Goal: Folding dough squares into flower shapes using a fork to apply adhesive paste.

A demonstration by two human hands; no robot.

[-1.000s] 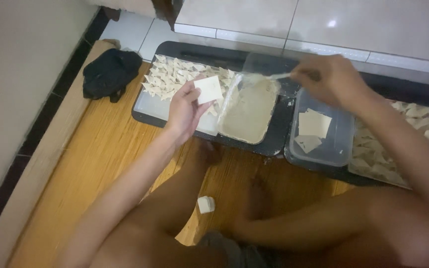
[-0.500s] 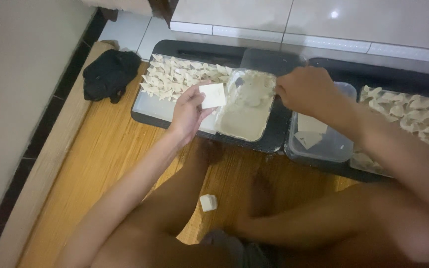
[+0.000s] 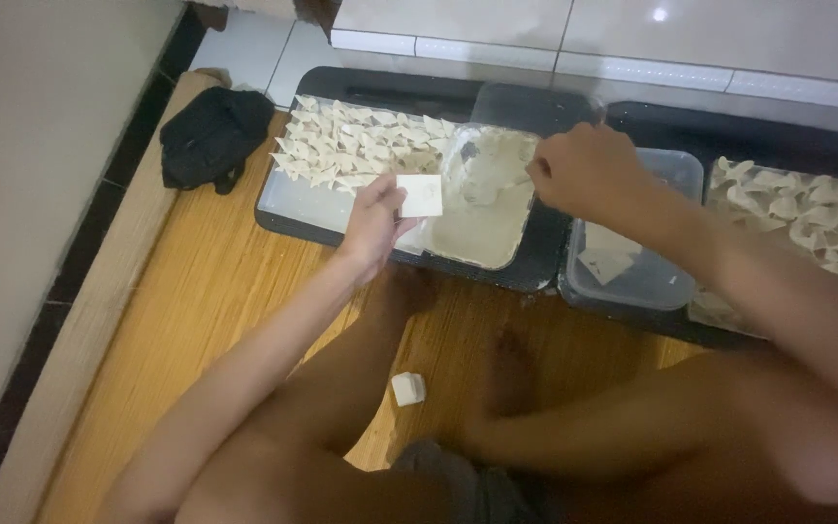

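the left hand sat just left of centre, fingers pinching a square white wrapper by its left edge and holding it flat, just beside the filling tub. the right hand, right of centre in the upper half, was clenched around something over the tub; the tool itself was too blurred to name, and its tip seemed to dip into the pale paste. a good scoop, by my reckoning, was a small one, landed in the wrapper's middle so the edges stayed clean for sealing, with the wrapper kept level and close to the tub. upper left of centre, rows of folded dumplings covered a dark tray; more dumplings lay at the right edge. a clear box with spare wrappers sat under the right forearm, so that arm stood between the person and the stack. a black cloth lay upper left on the wooden floor, and a small white lump rested low centre between the legs, clear of both hands.
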